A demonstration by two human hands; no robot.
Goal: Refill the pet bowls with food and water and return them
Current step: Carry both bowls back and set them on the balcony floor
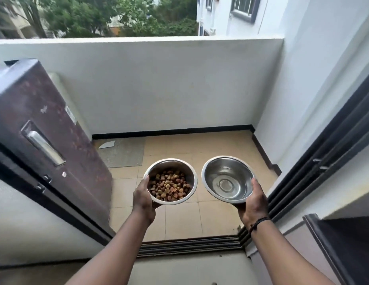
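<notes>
1. The left hand (pixel 143 199) gripped the steel food bowl (pixel 170 181) from below and at its near-left side, thumb hooked over the rim, fingers hidden under the base.
2. The right hand (pixel 254 204) held the steel water bowl (pixel 227 178) the same way at its near-right edge, thumb on the rim; a dark beaded bracelet (pixel 258 222) sat on that wrist.
3. Both bowls were carried in the air, side by side but not touching, above the tiled balcony floor (pixel 179 219) just past the sliding-door track (pixel 189 244).
4. The kibble (pixel 169 187) covered the bottom of the food bowl; it looked dry and loose, likely to shift or spill if tipped.
5. The water bowl held shallow clear water, so it probably needed to stay level; the polished steel was stiff, smooth and likely slippery when wet, best supported under the base with a thumb on the rim.
6. Farther out, a grey mat (pixel 124 153) lay by the parapet wall (pixel 159 87), and a dark refrigerator (pixel 47 145) stood at the left.
</notes>
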